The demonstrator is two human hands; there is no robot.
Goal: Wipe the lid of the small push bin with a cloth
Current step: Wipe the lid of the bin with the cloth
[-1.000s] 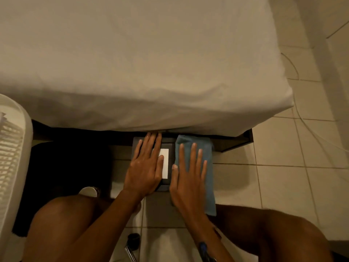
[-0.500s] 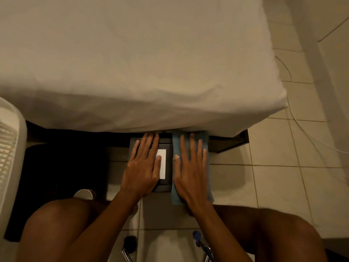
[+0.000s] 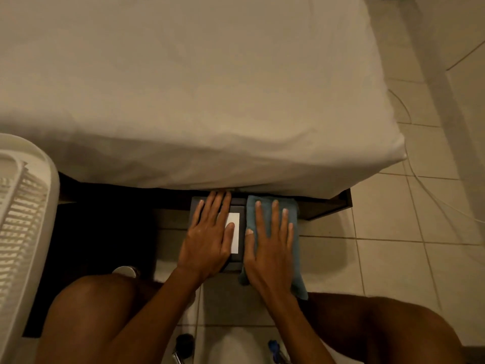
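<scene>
Bin (image 3: 237, 261) found on tiled floor (image 3: 393, 245), far edge tucked under overhanging bed (image 3: 183, 88). Lid (image 3: 236, 203) dark, with white panel (image 3: 234, 232); contents not visible. Left hand (image 3: 207, 240) laid flat on lid, fingers spread, gripping nothing. Right hand (image 3: 270, 248) pressed flat on blue cloth (image 3: 295, 248), fingers spread, over lid's right side. Cloth draped past near and right edges. White basket (image 3: 23, 232) noted well left. Open floor to right.
</scene>
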